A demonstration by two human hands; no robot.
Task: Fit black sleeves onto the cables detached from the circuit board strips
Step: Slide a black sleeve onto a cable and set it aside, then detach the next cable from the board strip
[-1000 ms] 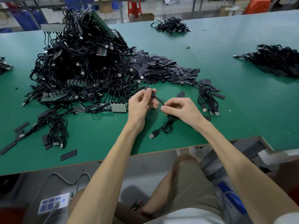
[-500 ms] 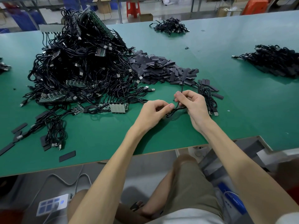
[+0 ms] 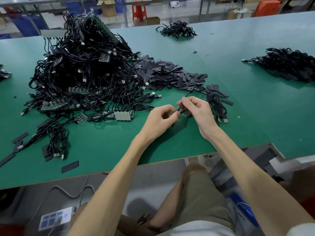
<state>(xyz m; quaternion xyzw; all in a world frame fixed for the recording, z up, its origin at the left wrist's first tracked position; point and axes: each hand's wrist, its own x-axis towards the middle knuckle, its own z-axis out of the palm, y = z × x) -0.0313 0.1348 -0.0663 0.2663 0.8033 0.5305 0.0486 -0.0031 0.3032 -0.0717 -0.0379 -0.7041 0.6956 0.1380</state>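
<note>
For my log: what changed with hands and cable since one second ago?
The left hand moved right to meet the right hand, which moved away from the table edge. The cable, earlier trailing on the table, is gathered up between them. Both hands still pinch it; cable heap and sleeve pile stayed.

Black cables (image 3: 88, 74), dark grey sleeves (image 3: 170, 75), green table (image 3: 238, 106), red stool (image 3: 139, 10)

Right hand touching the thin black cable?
Touching. Head view: the right hand pinches the thin black cable between curled fingers; the cable's end sticks up past its fingertips.
</note>
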